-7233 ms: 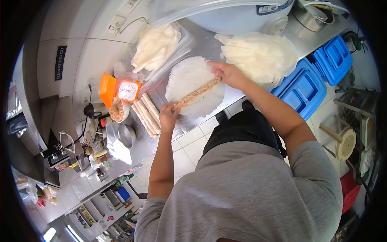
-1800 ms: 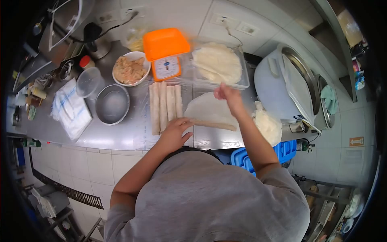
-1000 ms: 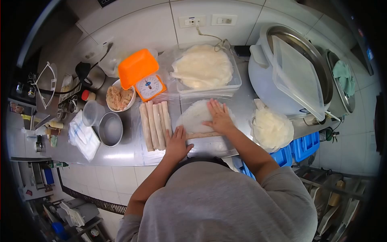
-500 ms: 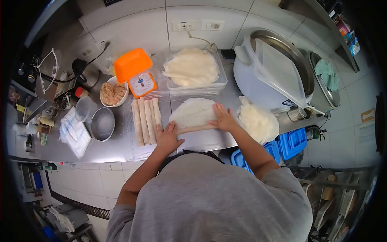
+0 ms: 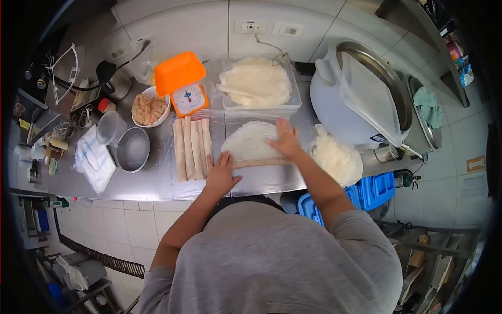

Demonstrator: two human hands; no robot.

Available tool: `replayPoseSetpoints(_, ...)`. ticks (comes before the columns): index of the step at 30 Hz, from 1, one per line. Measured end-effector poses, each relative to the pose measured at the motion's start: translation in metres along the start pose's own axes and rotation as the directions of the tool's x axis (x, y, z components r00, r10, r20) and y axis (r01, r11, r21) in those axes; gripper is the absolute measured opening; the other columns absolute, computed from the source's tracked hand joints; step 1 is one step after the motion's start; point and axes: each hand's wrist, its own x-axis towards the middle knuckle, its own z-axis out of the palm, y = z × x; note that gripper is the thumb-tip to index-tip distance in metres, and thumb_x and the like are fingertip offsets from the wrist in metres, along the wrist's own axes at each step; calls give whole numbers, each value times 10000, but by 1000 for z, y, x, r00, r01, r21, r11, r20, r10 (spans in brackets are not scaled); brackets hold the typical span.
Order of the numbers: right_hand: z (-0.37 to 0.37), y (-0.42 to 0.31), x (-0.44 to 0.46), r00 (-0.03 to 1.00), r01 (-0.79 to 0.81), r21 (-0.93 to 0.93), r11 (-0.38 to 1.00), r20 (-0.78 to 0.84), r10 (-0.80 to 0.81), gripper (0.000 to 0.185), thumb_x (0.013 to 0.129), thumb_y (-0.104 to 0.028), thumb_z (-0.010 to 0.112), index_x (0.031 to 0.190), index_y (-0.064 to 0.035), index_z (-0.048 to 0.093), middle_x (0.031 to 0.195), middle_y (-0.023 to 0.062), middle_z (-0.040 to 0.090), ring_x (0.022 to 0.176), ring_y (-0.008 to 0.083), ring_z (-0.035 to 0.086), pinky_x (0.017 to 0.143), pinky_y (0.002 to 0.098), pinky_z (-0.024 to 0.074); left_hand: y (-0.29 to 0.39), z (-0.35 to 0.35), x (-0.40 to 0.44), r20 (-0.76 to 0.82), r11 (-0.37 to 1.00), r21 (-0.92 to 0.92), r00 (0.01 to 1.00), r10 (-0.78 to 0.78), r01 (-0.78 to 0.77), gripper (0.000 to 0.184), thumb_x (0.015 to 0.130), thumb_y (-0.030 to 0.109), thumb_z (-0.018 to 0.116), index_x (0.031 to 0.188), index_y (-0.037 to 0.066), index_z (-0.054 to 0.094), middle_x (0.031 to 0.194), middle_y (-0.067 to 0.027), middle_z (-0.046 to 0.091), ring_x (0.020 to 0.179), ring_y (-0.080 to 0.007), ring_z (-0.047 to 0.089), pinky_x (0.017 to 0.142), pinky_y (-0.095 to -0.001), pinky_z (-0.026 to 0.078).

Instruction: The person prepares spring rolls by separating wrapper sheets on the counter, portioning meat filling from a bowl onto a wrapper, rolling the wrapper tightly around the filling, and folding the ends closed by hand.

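A thin, pale round wrapper sheet [image 5: 248,140] lies on the plastic-covered steel counter in front of me. Along its near edge runs a long, narrow strip of filling [image 5: 264,163], partly covered. My left hand [image 5: 221,175] is open, its fingertips at the strip's left end and its thumb spread out. On the wrapper's right side rests my right hand [image 5: 286,140], open with fingers spread, touching the far right edge. Several finished rolls [image 5: 192,149] lie side by side just left of my left hand. A stack of wrappers [image 5: 337,159] sits right of my right forearm.
Behind the wrapper stands a plastic tub [image 5: 295,102] of more wrappers [image 5: 256,83]. To its left are an orange kitchen scale [image 5: 189,99], a bowl of filling [image 5: 149,109] and a metal bowl [image 5: 133,150]. A large white container [image 5: 329,99] occupies the right; blue lids [image 5: 377,189] are below the counter.
My right hand has moved off the strip's right end, away from me onto the wrapper's far right part. My left hand stays at the left end. The camera view has shifted slightly.
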Motion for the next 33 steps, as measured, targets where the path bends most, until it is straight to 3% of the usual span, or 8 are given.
replayPoseSetpoints(4,-32,34,-14,986,-63,57,996,-153,71,797,835,-517,625,1441,-65,376,1532,160,290,1425,313,241,1142,517,161,8,-20,4,33,982,-167,996,-79,84,778,779,392,709,1379,-3,412,1432,-159,388,1365,-288,348,1131,-619,86)
replayPoseSetpoints(7,-25,4,-33,888,451,276,849,-237,-395,594,761,-348,731,1252,-68,548,1313,164,517,1252,344,450,1054,481,331,33,-26,14,-310,979,-66,936,165,-194,679,743,348,746,1295,42,493,1371,-157,449,1277,-308,425,1108,-548,212)
replayPoseSetpoints(10,-17,-39,-72,934,348,196,917,6,-356,423,714,-220,762,1070,-67,591,1075,115,596,1064,329,544,934,430,411,50,5,40,-117,937,-179,952,281,-299,488,730,285,758,1122,60,572,1173,-144,547,1113,-323,506,976,-472,359)
replayPoseSetpoints(13,-2,-17,-91,955,295,268,917,-51,-292,340,736,-157,739,1027,-73,583,1045,103,591,1025,313,543,888,410,427,30,21,43,-27,965,-156,977,210,-212,337,766,292,727,991,77,598,988,-108,562,1010,-306,529,864,-423,404)
replayPoseSetpoints(17,10,3,-115,937,344,371,863,-197,-289,283,744,-121,720,993,-76,593,1002,108,596,1005,322,540,880,402,432,7,27,23,-217,930,-208,941,259,-304,258,786,215,709,953,48,605,928,-139,587,924,-341,547,829,-441,429)
replayPoseSetpoints(23,7,8,-121,946,313,486,816,-236,-223,152,814,-126,662,946,-63,621,973,126,604,973,347,554,854,417,456,-13,26,12,-154,903,-376,975,160,-207,217,821,177,674,974,44,596,956,-137,578,947,-342,537,850,-442,424)
replayPoseSetpoints(29,5,-2,-100,971,143,274,951,-222,-82,103,841,-155,621,890,-67,642,961,109,607,990,320,556,857,420,444,17,14,34,-313,1000,7,950,-15,18,133,863,136,589,975,69,615,1005,-118,583,959,-326,541,839,-442,417)
replayPoseSetpoints(33,8,-8,-109,818,481,77,874,-398,-415,198,830,-148,595,1014,-78,617,1028,98,587,1025,290,544,863,391,425,25,31,34,-258,908,-50,884,390,-415,249,839,143,604,1079,80,613,1077,-113,567,1005,-317,529,878,-449,402)
